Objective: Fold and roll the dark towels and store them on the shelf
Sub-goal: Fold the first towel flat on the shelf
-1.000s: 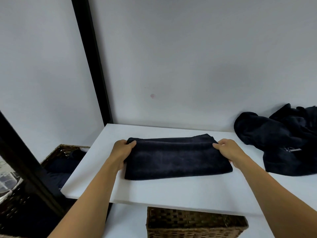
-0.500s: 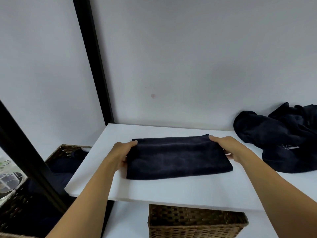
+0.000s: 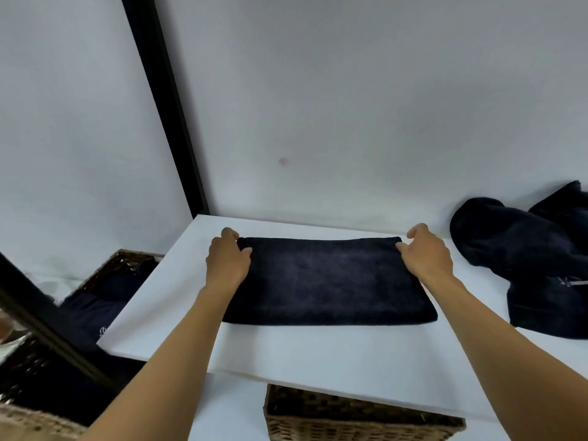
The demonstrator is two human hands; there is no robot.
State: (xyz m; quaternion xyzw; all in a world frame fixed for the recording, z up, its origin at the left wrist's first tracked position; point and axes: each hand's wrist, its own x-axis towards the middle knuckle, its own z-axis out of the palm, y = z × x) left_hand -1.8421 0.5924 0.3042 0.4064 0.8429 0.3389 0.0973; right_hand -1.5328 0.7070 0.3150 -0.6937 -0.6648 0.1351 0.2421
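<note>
Two hands are seen, one folded towel (image 3: 324, 281), one loose heap of dark towels (image 3: 525, 256), two wicker baskets, one white shelf (image 3: 318, 361) and one black post (image 3: 168, 106).

The folded towel is laid flat as a dark rectangle near the middle of the shelf, its long side running left to right. Its far left corner is held by the left hand (image 3: 227, 262): the grip is narrow, with the thumb laid on top and the fingers curled behind the edge. The far right corner is touched by the thumb of the right hand (image 3: 428, 254), whose fingers are curled just above the edge. Whether that grip is closed on the cloth cannot be told.

The heap is piled on the same shelf to the right, against the grey wall and apart from the folded towel. How many towels are in it cannot be counted. One basket (image 3: 350, 421) is set under the shelf's front edge. The other basket (image 3: 105, 281) is seen lower left, partly hidden by the shelf and a dark bar, with dark cloth inside.

A pale embroidered mark (image 3: 572, 281) is shown on the heap and another on the cloth in the left basket. Neither can be read. A small pinkish spot (image 3: 282, 161) is seen on the wall.
</note>
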